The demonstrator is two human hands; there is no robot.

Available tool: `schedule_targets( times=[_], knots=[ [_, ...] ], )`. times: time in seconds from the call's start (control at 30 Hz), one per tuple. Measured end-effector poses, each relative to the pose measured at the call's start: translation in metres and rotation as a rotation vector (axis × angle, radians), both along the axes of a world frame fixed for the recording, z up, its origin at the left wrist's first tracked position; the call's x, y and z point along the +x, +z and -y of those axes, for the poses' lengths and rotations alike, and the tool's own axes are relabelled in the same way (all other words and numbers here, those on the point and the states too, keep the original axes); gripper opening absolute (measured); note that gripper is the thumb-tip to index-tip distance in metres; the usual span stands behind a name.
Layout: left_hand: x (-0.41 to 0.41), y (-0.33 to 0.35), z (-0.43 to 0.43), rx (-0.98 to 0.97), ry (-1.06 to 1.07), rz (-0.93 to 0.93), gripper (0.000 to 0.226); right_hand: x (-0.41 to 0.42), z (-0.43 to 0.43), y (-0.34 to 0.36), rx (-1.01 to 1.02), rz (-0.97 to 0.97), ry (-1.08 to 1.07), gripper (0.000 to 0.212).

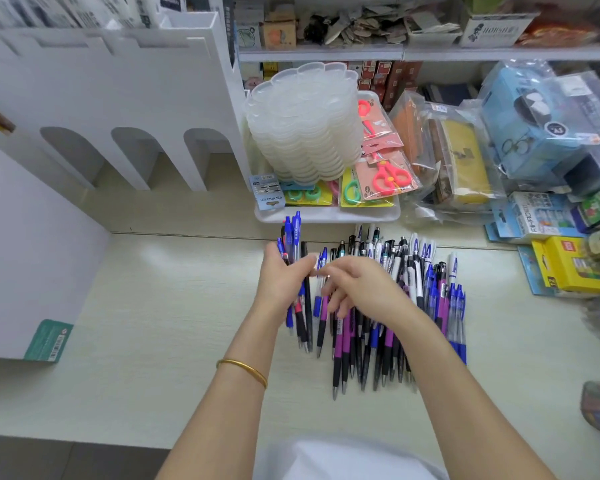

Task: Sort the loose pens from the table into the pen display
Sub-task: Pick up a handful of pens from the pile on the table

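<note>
Left hand (283, 284) grips a bundle of pens (293, 233), fingers curled round it, the blue tops pointing to twelve o'clock. Right hand (361, 289) is at its three o'clock, fingers loosely curled over the pile of loose pens (378, 341); whether they pinch one cannot be told. That pile lies on the desk (153, 306) and spreads toward three o'clock. The white pen display (136, 98) with arched slots stands at ten o'clock, well apart. A tray of scissors (326, 214) sits at twelve o'clock.
</note>
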State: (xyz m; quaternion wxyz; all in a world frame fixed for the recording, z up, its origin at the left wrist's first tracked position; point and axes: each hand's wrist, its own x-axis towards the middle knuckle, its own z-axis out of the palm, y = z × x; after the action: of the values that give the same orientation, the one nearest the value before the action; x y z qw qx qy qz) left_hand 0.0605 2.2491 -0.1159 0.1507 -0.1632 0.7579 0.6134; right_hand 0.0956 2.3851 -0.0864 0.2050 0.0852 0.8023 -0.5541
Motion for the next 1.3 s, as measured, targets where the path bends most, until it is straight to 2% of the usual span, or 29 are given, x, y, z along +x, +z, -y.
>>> schedule_targets(
  times=[0.1,0.2,0.43,0.67,0.93,1.3],
  knots=[
    [0.005,-0.011,0.0,-0.269,-0.085,-0.029,0.028,-0.007,-0.026,-0.002,0.035,-0.047,-0.284,0.027],
    [0.01,-0.023,-0.011,-0.376,-0.17,-0.059,0.031,-0.008,-0.041,-0.004,0.013,-0.085,-0.393,0.026],
    [0.011,-0.034,-0.036,-0.554,-0.256,-0.047,0.051,0.001,-0.039,-0.01,0.015,-0.122,-0.4,0.022],
    [0.006,-0.032,-0.036,-0.74,-0.358,-0.007,0.052,-0.001,-0.035,-0.009,-0.035,-0.123,-0.417,0.02],
    [0.003,-0.032,-0.033,-0.936,-0.385,0.004,0.041,0.001,-0.036,-0.012,-0.012,-0.121,-0.411,0.022],
    [0.012,-0.034,-0.031,-0.946,-0.325,0.001,0.042,0.003,-0.032,-0.012,-0.001,-0.131,-0.404,0.02]
  ],
)
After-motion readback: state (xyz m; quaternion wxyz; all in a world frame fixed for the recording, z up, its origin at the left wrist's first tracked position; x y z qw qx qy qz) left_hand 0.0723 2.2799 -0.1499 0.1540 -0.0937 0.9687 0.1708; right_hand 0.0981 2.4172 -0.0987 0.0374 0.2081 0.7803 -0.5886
